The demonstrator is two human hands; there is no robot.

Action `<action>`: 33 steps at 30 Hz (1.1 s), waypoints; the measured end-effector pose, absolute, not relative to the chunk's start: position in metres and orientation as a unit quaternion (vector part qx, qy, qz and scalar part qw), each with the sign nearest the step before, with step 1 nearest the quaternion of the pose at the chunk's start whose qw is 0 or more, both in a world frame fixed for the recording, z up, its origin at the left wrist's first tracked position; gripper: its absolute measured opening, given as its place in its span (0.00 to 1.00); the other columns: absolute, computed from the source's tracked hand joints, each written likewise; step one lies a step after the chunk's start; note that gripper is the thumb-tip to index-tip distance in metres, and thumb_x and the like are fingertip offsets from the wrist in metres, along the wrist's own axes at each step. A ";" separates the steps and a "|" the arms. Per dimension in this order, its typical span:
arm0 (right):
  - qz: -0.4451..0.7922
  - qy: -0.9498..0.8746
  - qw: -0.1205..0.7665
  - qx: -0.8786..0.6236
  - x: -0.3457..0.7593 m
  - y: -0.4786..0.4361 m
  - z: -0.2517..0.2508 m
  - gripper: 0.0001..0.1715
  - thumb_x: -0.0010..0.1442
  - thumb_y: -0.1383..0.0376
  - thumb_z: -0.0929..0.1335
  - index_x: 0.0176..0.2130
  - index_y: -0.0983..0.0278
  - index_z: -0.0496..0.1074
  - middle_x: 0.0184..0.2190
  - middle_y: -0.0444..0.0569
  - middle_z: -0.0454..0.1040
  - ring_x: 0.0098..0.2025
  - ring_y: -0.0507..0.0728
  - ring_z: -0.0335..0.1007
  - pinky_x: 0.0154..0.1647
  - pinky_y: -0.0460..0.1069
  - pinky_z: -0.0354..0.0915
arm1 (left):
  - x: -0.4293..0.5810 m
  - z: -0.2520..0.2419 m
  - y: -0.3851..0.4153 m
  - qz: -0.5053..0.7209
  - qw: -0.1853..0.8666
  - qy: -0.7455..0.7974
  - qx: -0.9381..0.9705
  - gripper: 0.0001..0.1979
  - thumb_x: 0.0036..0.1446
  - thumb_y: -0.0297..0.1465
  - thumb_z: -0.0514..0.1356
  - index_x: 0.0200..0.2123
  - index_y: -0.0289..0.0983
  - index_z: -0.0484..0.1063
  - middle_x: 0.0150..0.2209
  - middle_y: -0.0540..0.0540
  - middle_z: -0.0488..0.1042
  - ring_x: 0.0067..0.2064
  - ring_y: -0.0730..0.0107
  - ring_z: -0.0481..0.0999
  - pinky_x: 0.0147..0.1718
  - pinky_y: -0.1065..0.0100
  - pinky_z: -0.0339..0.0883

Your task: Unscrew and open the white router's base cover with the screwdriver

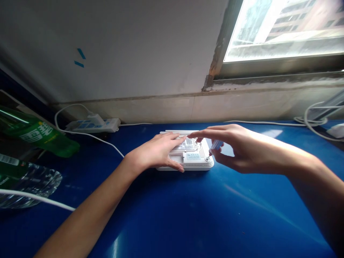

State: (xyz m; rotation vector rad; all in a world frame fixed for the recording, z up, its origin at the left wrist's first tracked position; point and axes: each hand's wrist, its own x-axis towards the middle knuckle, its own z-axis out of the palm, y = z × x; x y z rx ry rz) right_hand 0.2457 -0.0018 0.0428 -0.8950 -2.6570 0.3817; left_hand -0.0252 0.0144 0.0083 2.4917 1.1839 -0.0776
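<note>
One small tool [216, 144] is pinched in the right hand [242, 147], by the near right corner of the router [192, 166], which sits on the table [174, 215]. The left hand [154, 150] lies spread across it; firm pressure there and an upright tool would help.

Blue tabletop [172, 215] — on it a white vented device [188, 166], power strip [110, 125], green bottle [57, 143], clear bottle [43, 177], white cable [263, 123]
</note>
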 end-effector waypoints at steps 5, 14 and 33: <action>0.127 -0.918 0.158 -0.340 0.243 0.002 0.040 0.15 0.74 0.56 0.69 0.54 0.55 0.83 0.44 0.48 0.87 0.34 0.57 0.84 0.32 0.48 0.71 | -0.027 0.006 0.016 -0.033 0.191 0.426 0.884 0.55 0.54 0.59 0.70 0.77 0.44 0.54 0.78 0.40 0.52 0.78 0.44 0.52 0.74 0.51 0.49; 0.145 -0.928 0.146 -0.309 0.249 -0.004 0.046 0.39 0.64 0.73 0.70 0.70 0.52 0.68 0.57 0.47 0.82 0.47 0.56 0.82 0.42 0.46 0.73 | -0.024 0.010 0.014 -0.041 0.193 0.429 0.881 0.52 0.55 0.57 0.71 0.75 0.45 0.58 0.78 0.42 0.53 0.77 0.47 0.54 0.73 0.53 0.51; 0.145 -0.918 0.150 -0.337 0.242 0.001 0.042 0.16 0.72 0.58 0.70 0.57 0.53 0.80 0.37 0.42 0.85 0.24 0.50 0.72 0.29 0.46 0.66 | -0.025 0.007 0.016 -0.044 0.187 0.432 0.881 0.55 0.54 0.57 0.72 0.77 0.45 0.53 0.78 0.42 0.51 0.78 0.48 0.51 0.75 0.52 0.48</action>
